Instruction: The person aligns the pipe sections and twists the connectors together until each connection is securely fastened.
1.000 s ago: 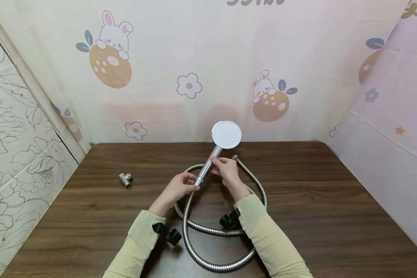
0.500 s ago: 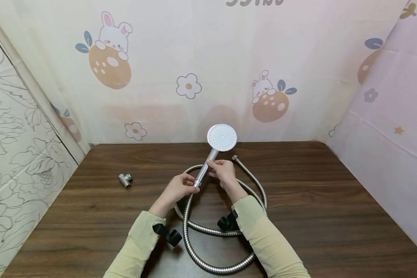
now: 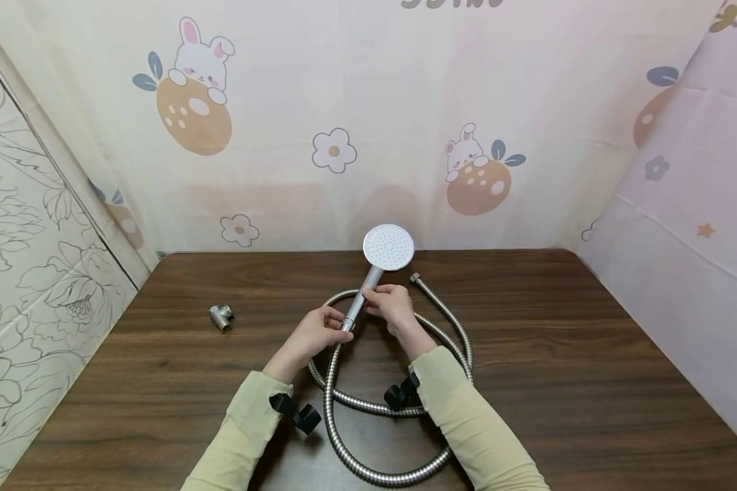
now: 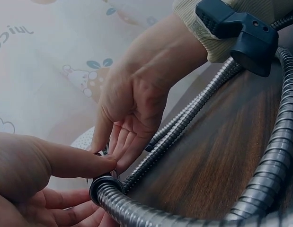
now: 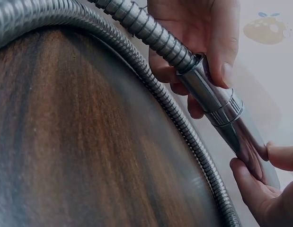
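A chrome handheld shower head (image 3: 388, 247) with a round white spray face tilts up above the table. My right hand (image 3: 392, 307) pinches its handle (image 3: 362, 294) between thumb and fingers. Lower down, my left hand (image 3: 314, 334) grips the hose's end nut (image 5: 203, 90) where it meets the handle base; in the right wrist view nut and handle sit end to end. From that nut the ribbed metal hose (image 3: 368, 470) runs down and loops over the table. Its other end carries a small hex nut (image 3: 415, 277), lying beyond my right hand.
A small chrome tee fitting (image 3: 222, 318) lies on the wooden table (image 3: 589, 368) at the left. Hose loops lie under and between my forearms. A patterned curtain (image 3: 270, 88) hangs behind the table's back edge, with side panels left and right.
The shower head has come slightly down and to the left, along with my right hand. My left hand stays at the hose nut. The tee fitting has not moved.
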Motion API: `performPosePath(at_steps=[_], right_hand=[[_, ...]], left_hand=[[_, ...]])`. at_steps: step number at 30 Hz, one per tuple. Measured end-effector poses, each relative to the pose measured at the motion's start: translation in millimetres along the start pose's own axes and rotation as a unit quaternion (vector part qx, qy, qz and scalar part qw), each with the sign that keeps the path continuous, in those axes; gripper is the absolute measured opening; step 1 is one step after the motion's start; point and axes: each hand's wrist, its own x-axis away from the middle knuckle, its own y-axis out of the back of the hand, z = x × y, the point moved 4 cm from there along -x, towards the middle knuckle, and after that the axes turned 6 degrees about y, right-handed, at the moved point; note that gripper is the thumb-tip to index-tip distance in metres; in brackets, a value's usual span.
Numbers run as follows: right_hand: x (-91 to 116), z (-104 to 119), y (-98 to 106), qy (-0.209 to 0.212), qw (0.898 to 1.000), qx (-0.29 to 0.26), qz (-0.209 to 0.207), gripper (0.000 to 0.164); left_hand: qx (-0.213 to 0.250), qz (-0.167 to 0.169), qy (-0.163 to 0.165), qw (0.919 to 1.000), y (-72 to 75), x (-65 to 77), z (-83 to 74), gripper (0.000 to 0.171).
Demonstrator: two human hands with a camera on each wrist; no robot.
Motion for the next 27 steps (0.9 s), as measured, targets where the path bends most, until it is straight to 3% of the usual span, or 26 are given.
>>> performPosePath(at_steps=[27], right_hand=[[5.6,-7.9,-4.8,-0.009,0.998,0.06,0.019,0.032]], left_hand=[[-0.004,0.01,0.007,0.9999,-0.8,5.2,-1.2,0.034]])
